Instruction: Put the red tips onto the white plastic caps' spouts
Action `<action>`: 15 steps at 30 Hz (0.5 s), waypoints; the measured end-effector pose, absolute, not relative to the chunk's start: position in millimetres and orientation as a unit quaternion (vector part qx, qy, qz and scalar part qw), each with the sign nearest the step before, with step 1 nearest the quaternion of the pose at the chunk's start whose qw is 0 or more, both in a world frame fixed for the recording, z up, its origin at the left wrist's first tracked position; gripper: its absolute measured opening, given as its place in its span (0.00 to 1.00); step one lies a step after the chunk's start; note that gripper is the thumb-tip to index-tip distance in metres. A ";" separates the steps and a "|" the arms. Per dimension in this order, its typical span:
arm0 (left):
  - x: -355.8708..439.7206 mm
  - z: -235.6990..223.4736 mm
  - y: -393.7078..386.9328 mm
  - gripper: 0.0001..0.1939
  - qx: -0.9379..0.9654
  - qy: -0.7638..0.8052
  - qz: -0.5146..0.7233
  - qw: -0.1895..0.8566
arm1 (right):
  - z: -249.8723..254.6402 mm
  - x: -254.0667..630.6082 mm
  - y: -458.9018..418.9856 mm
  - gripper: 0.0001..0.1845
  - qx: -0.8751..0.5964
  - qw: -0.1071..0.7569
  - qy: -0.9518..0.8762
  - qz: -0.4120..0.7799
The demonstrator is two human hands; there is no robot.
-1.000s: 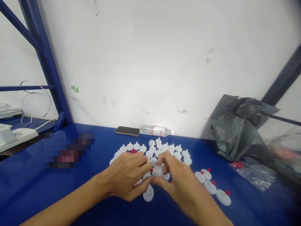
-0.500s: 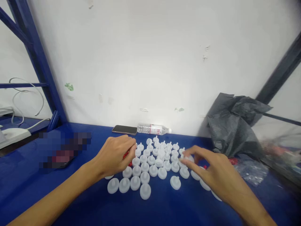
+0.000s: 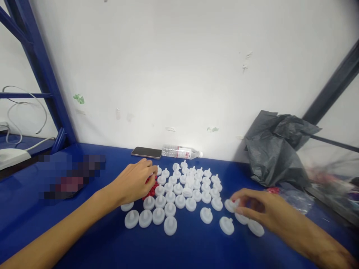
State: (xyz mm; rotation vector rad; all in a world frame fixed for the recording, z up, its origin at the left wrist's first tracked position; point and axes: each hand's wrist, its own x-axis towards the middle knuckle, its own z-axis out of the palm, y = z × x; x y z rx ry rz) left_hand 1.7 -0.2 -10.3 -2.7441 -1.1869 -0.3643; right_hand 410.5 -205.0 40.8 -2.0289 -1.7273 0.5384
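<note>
Many white round plastic caps, each with a short stem, are spread over the blue tabletop; one white cap [image 3: 170,225] lies at the front. My left hand [image 3: 137,181] hangs over a pile of small red pieces [image 3: 152,188] at the group's left side. Its fingers are curled together, and whatever they hold is hidden. To the right, my right hand [image 3: 256,205] has thumb and fingertips around the stem of a white cap [image 3: 230,205]. Just below that hand lie a cap [image 3: 255,227] and another cap [image 3: 226,225].
A phone [image 3: 146,152] and a clear plastic bottle [image 3: 181,152] lie along the wall. A grey plastic bag [image 3: 275,149] stands at the right, with a clear bag [image 3: 298,200] beside it. Blue metal posts [image 3: 47,71] rise at the left.
My right hand has moved right and nearer from the edge of the group, now gripping a cap there. My left hand stays by the red pieces, more of which show. The view has shifted slightly.
</note>
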 end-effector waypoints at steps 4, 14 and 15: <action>3.2 -9.3 -1.9 0.15 -0.914 -0.376 -0.146 0.053 | 34.5 432.1 -202.6 0.16 -0.747 0.216 -0.603 0.179; 3.3 -10.6 -5.6 0.15 -0.917 -0.330 -0.215 0.064 | 38.5 410.5 -188.1 0.15 -0.726 0.293 -0.606 0.144; 3.3 -10.0 -7.1 0.14 -0.917 -0.325 -0.224 0.061 | 41.9 406.0 -190.4 0.17 -0.714 0.320 -0.605 0.147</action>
